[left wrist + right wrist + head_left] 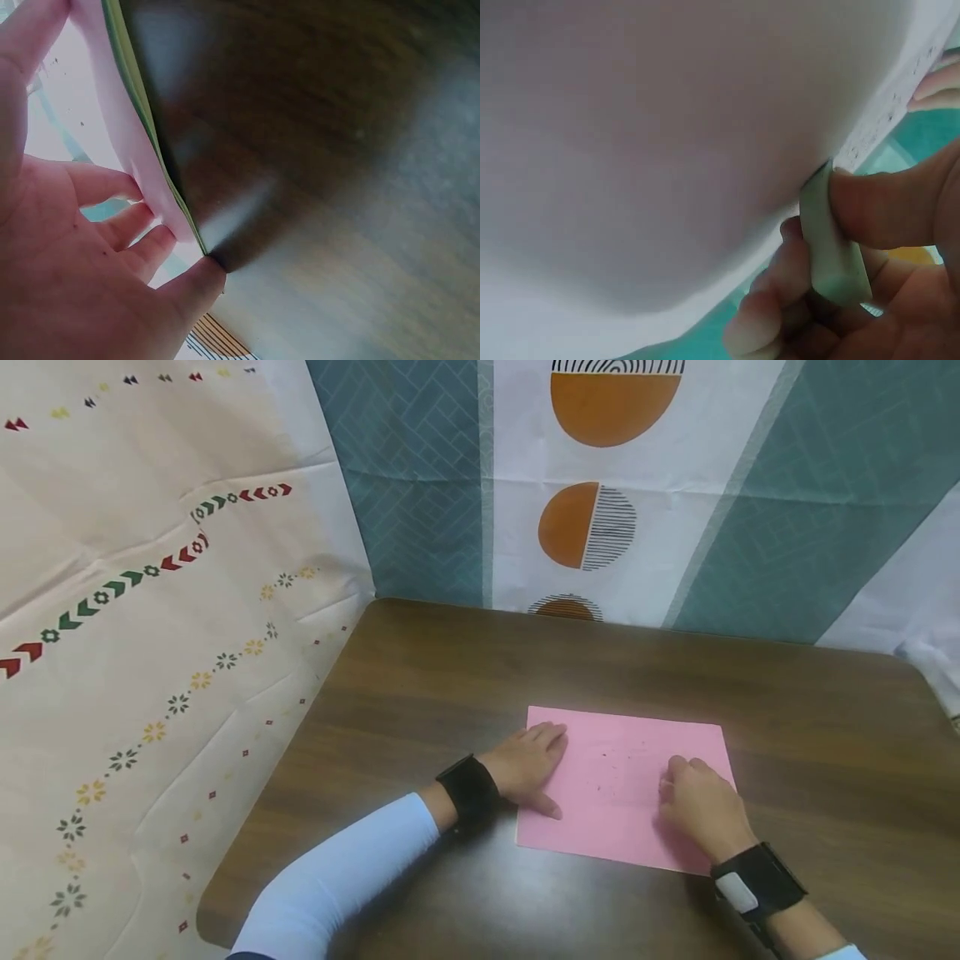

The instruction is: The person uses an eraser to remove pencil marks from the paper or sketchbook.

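Note:
A pink sheet of paper (630,777) lies flat on the dark wooden table (450,677). My left hand (528,764) rests on the sheet's left edge with straight fingers, thumb on the near corner. In the left wrist view the fingers (135,225) press along the paper's edge (120,127), where a green underside shows. My right hand (697,802) sits curled on the right part of the sheet. In the right wrist view its thumb (892,202) and fingers pinch a small pale green flat piece (832,247) against the paper (667,135).
A patterned cream cloth (150,610) hangs at the left and a teal and white cloth with orange half circles (600,485) stands behind the table. Bare wood (337,150) surrounds the sheet on all sides.

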Demonstrator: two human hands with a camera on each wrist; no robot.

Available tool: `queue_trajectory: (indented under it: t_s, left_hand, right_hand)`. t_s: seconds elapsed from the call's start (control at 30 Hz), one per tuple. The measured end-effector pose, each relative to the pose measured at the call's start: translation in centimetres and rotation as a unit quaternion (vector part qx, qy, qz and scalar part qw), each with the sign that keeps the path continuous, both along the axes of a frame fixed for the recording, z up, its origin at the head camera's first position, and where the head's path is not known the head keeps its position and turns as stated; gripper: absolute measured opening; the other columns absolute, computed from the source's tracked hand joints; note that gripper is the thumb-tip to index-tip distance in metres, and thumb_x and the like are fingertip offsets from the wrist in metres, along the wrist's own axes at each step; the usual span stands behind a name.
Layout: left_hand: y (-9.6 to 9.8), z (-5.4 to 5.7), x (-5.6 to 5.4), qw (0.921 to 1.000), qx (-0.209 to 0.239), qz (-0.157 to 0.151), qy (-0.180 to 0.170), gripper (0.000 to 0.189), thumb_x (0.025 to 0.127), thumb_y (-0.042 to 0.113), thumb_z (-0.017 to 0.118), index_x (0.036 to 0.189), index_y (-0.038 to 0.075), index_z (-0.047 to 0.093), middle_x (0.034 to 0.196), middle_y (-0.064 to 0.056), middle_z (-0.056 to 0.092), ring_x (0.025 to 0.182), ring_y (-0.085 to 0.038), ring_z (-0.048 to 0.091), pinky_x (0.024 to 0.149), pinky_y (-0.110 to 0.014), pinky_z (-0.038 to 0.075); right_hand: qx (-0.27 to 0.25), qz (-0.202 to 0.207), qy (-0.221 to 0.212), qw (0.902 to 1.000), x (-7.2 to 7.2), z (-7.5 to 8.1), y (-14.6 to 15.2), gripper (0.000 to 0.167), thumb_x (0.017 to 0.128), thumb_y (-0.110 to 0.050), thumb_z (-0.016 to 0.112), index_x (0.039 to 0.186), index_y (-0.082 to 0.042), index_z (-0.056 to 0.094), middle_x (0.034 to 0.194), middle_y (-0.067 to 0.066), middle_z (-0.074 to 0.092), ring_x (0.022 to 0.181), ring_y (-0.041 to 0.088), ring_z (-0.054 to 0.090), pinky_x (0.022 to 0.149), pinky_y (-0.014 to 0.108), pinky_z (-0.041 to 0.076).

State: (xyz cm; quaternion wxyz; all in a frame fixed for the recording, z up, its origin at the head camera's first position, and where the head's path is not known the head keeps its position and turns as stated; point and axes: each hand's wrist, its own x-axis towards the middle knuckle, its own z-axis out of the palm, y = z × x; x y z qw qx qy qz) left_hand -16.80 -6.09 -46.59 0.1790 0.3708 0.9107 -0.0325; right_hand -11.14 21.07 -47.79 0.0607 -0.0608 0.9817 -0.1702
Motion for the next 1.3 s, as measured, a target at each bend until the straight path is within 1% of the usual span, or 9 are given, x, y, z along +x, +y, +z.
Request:
queue_trajectory:
  t_s: [0.13,0.33,0.5,0.67,0.93,1.07,1.17,1.23,1.3]
  left_hand:
    - [-0.1,-0.2,0.0,0.9999,0.009,0.005,-0.005,0.112,0.082,0.069,0.069,0.16,0.004,0.023,0.167,-0.013,0.017,0.153,-0.026,0.014,0.121,-0.04,0.019]
    - [0.0,-0.3,0.2,1.0,0.007,0.004,-0.004,0.112,0.082,0.07,0.069,0.16,0.004,0.024,0.166,-0.013,0.018,0.153,-0.026,0.015,0.121,-0.038,0.018]
    - [0.1,-0.1,0.1,1.0,0.003,0.003,-0.001,0.112,0.081,0.071,0.069,0.16,0.004,0.023,0.166,-0.013,0.018,0.153,-0.026,0.014,0.121,-0.038,0.018]
    - [0.2,-0.1,0.0,1.0,-0.001,0.0,0.005,0.113,0.081,0.071,0.068,0.16,0.004,0.023,0.166,-0.013,0.018,0.153,-0.026,0.015,0.121,-0.039,0.019]
    - [0.4,-0.1,-0.1,0.9999,-0.008,-0.002,0.009,0.114,0.081,0.072,0.068,0.16,0.004,0.023,0.166,-0.012,0.018,0.153,-0.026,0.015,0.121,-0.04,0.02]
    - [0.4,-0.3,-0.2,0.9999,-0.011,-0.005,0.012,0.114,0.081,0.073,0.067,0.16,0.004,0.023,0.166,-0.012,0.018,0.153,-0.026,0.015,0.12,-0.041,0.022]
    - [0.4,-0.3,-0.2,0.9999,-0.011,-0.004,0.012,0.114,0.08,0.073,0.067,0.16,0.004,0.023,0.166,-0.012,0.018,0.153,-0.026,0.015,0.12,-0.041,0.022]
    - [0.3,-0.3,-0.2,0.9999,-0.011,-0.002,0.01,0.115,0.08,0.073,0.067,0.16,0.004,0.023,0.166,-0.013,0.017,0.153,-0.027,0.015,0.12,-0.042,0.022]
    - [0.2,-0.4,-0.2,0.9999,-0.01,0.0,0.011,0.115,0.081,0.073,0.067,0.16,0.004,0.023,0.166,-0.013,0.017,0.152,-0.027,0.015,0.12,-0.041,0.021]
  right_hand:
    - [0.002,0.0,0.021,0.9998,0.4,-0.4,-0.2,0.028,0.083,-0.008,0.075,0.101,0.008,0.06,0.083,0.016,0.06,0.073,0.03,0.059,0.073,0.056,0.056]
    - [-0.005,-0.011,-0.002,0.9999,0.4,-0.6,0.1,0.025,0.085,-0.009,0.074,0.101,0.006,0.061,0.086,0.016,0.061,0.078,0.033,0.061,0.075,0.058,0.055]
    - [-0.011,-0.003,0.003,0.9999,0.4,-0.3,0.3,0.023,0.085,-0.009,0.074,0.1,0.005,0.063,0.085,0.014,0.061,0.076,0.031,0.06,0.072,0.056,0.055]
    - [-0.013,0.001,0.006,0.9999,0.3,-0.1,0.4,0.022,0.086,-0.009,0.073,0.099,0.005,0.063,0.085,0.015,0.062,0.076,0.032,0.061,0.072,0.057,0.055]
    - [-0.02,-0.002,0.005,0.9998,0.2,-0.3,0.6,0.019,0.086,-0.008,0.073,0.098,0.004,0.064,0.085,0.015,0.064,0.077,0.033,0.062,0.074,0.058,0.054]
    - [-0.029,0.014,0.006,0.9995,0.2,0.1,0.6,0.018,0.087,-0.008,0.073,0.097,0.003,0.064,0.084,0.012,0.064,0.076,0.03,0.062,0.073,0.057,0.054]
    - [-0.042,0.038,0.022,0.9981,0.2,0.8,-0.6,0.015,0.086,-0.007,0.075,0.096,0.001,0.066,0.083,0.01,0.065,0.075,0.028,0.063,0.074,0.055,0.056]
    - [-0.052,0.063,0.041,0.9958,0.4,1.1,-2.1,0.012,0.086,-0.007,0.076,0.094,-0.001,0.069,0.082,0.008,0.067,0.075,0.026,0.065,0.075,0.052,0.057]
    - [-0.063,0.1,0.06,0.9911,0.6,1.3,-3.7,0.01,0.085,-0.005,0.077,0.092,-0.003,0.071,0.08,0.006,0.067,0.074,0.024,0.066,0.074,0.048,0.058]
